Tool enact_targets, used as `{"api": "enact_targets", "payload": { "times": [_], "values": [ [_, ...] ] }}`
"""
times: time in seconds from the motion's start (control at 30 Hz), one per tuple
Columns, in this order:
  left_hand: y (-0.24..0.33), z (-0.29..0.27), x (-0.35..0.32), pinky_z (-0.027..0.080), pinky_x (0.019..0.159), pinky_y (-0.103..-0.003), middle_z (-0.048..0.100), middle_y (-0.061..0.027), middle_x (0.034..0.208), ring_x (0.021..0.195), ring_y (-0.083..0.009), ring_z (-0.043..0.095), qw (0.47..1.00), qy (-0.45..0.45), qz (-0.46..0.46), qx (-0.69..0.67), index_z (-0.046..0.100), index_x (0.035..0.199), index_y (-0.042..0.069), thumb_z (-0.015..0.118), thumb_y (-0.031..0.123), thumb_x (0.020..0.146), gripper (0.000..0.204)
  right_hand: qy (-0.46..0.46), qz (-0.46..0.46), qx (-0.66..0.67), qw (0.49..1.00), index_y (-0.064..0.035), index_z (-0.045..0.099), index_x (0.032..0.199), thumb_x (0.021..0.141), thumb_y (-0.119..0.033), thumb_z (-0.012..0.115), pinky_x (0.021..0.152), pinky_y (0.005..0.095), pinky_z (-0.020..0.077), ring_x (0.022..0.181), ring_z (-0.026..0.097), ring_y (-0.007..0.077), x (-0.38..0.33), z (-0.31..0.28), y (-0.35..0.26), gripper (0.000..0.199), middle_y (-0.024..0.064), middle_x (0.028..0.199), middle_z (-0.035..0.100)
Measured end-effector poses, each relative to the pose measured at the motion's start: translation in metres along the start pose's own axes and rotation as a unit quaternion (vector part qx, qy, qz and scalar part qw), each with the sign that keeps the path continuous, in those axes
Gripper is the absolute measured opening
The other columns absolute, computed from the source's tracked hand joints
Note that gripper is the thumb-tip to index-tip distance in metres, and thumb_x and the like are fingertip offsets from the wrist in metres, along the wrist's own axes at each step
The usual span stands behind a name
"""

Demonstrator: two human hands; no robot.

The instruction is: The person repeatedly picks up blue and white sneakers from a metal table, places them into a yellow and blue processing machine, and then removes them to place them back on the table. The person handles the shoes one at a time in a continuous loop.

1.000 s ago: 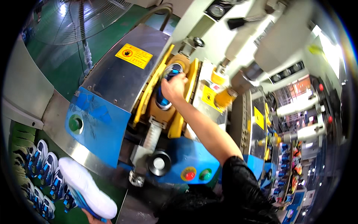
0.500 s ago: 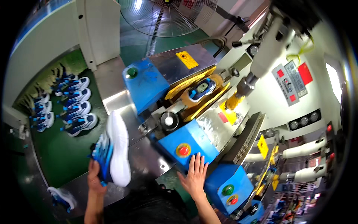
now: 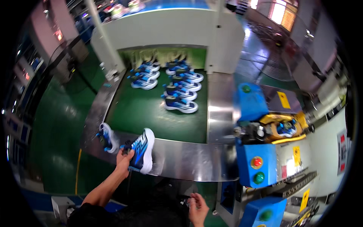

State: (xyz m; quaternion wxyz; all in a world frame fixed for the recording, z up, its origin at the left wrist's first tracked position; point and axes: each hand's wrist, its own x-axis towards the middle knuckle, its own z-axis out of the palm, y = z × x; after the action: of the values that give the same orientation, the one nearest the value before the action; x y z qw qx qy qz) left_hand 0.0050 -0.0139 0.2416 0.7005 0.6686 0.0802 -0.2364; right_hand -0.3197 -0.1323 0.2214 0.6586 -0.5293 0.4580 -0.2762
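My left hand [image 3: 124, 160] grips a blue-and-white sneaker [image 3: 140, 152] by its collar, sole turned to the right, over the near metal edge of the conveyor. Left of it, a second sneaker [image 3: 109, 139] rests on that metal edge. My right hand [image 3: 198, 209] hangs low near my body, its fingers loosely bent and nothing visible in them. Two rows of matching sneakers [image 3: 181, 104] stand on the green belt [image 3: 151, 123]. Another sneaker [image 3: 287, 129] sits between the yellow pads of the pressing machine [image 3: 253, 102] at the right.
A metal ledge [image 3: 221, 109] runs along the belt's right side. Blue control housings carry a red button [image 3: 256, 162] and a green button [image 3: 259, 178]. A white hooded tunnel [image 3: 162, 32] spans the far end of the belt. Standing fans [image 3: 278, 62] are on the floor beyond.
My view has swung left toward the conveyor. My right hand has come off the machine's blue housing and dropped near my body. The left hand still holds the sneaker, now turned differently.
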Motion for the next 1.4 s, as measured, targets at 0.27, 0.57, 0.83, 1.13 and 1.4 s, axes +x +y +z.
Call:
{"api": "enact_targets", "payload": {
  "times": [0.27,0.57,0.83,1.13,1.4],
  "values": [
    [-0.078,-0.164,0.141,0.042,0.101,-0.04,0.055,-0.0278,0.126,0.12,-0.0384,0.054,0.897,0.141,0.089,0.41,0.024,0.143,-0.008,0.078,0.019,0.075,0.091,-0.026,-0.029,-0.166,0.985,0.0068,0.061,0.11,0.092,-0.004,0.059,0.078,0.0233,0.0499,0.089,0.062,0.012,0.12,0.054,0.04,0.021,0.0099,0.098,0.068],
    [-0.007,-0.128,0.42,0.033,0.11,-0.046,0.044,-0.0238,0.14,0.129,-0.0412,0.043,0.803,0.072,0.341,0.483,0.036,0.138,-0.004,0.065,0.026,0.089,0.065,-0.396,-0.257,-0.357,0.806,0.0005,0.041,0.138,0.078,-0.029,0.077,0.099,0.0414,0.0464,0.122,0.053,0.036,0.371,0.455,-0.113,0.076,0.0227,0.136,0.05],
    [-0.011,-0.115,0.496,0.033,0.111,-0.046,0.052,-0.0163,0.136,0.129,-0.0359,0.045,0.78,0.076,0.41,0.467,0.053,0.126,-0.002,0.06,0.013,0.086,0.044,-0.304,-0.427,-0.533,0.665,0.0001,0.052,0.109,0.065,-0.027,0.083,0.078,0.047,0.0529,0.092,0.063,0.0408,0.53,0.652,-0.064,0.06,0.0207,0.101,0.062],
    [0.045,-0.106,0.517,0.034,0.111,-0.045,0.049,-0.0195,0.137,0.13,-0.0362,0.043,0.756,0.111,0.418,0.491,0.048,0.131,-0.002,0.064,0.021,0.084,0.055,-0.26,-0.083,-0.294,0.916,-0.004,0.064,0.113,0.066,-0.042,0.084,0.09,0.0372,0.0487,0.099,0.065,0.027,0.295,0.436,-0.087,0.064,0.0164,0.105,0.069],
    [0.125,0.012,0.185,0.042,0.104,-0.044,0.036,-0.0236,0.148,0.129,-0.033,0.047,0.7,-0.653,-0.24,0.161,0.02,0.15,0.005,0.051,0.055,0.092,0.083,-0.271,-0.519,-0.324,0.743,-0.005,0.041,0.138,0.069,-0.012,0.079,0.106,0.0393,0.0413,0.126,0.047,0.0354,0.08,0.227,-0.21,0.079,0.0194,0.136,0.045]
  ]
}}
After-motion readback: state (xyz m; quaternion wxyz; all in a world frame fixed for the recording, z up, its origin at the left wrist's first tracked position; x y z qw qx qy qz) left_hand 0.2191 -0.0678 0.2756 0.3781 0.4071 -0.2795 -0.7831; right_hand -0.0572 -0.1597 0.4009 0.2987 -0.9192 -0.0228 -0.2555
